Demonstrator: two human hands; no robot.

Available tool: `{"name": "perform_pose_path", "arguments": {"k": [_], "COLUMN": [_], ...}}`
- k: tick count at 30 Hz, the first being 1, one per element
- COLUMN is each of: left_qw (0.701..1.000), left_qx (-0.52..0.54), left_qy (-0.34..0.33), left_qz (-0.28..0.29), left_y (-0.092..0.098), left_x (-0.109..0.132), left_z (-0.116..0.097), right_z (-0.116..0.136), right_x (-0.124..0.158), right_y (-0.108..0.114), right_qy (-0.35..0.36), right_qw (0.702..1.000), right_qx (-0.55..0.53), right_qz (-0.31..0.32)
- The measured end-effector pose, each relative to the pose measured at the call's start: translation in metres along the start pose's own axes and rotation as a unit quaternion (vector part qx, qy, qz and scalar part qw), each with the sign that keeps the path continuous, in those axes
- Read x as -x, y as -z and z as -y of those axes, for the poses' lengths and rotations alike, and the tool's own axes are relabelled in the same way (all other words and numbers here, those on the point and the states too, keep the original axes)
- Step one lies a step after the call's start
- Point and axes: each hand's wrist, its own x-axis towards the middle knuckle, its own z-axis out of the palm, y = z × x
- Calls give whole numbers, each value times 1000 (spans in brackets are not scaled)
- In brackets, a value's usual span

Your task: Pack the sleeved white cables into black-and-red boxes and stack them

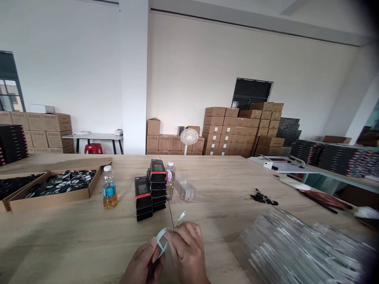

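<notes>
Toward the near edge of the desk (89, 240), a coiled white cable (161, 239) sits between left hand (144, 261) and right hand (188, 249), both pinching it.

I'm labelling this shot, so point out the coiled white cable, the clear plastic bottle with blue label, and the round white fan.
Coiled white cable (161, 234): head view, upper loop.
Clear plastic bottle with blue label (109, 189): head view, its label.
Round white fan (189, 137): head view, grille centre.

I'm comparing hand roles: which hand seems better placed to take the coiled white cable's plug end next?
Probably the right hand: the white plug sticks up close beside it, while the left hand pinches the left side of the coiled white cable, farther from the plug.
</notes>
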Motion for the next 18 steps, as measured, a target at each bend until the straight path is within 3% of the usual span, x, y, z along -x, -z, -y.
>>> {"name": "perform_pose_path", "arguments": {"k": [5,9,12,14,15,18], "left_qw": [987,972,980,992,996,999], "left_qx": [-124,-193,-146,-65,-26,39], "left_qy": [-39,-74,-67,-37,-26,7], "left_qz": [-89,-109,-114,-99,-87,-31], "left_y": [9,13,8,3,0,-5], "left_x": [-2,-2,0,2,3,7], "left_z": [-1,-6,-10,-12,-12,-11], "right_z": [-1,6,5,0,-2,-5], "right_x": [-2,-3,-3,-1,0,5], "right_y": [7,15,16,10,6,-9], "right_qy": [14,16,-71,-214,-290,-432], "right_qw": [999,996,983,944,910,776], "right_qx": [-31,-83,-164,-238,-285,-460], "right_qz": [25,3,-41,-80,-85,8]}}
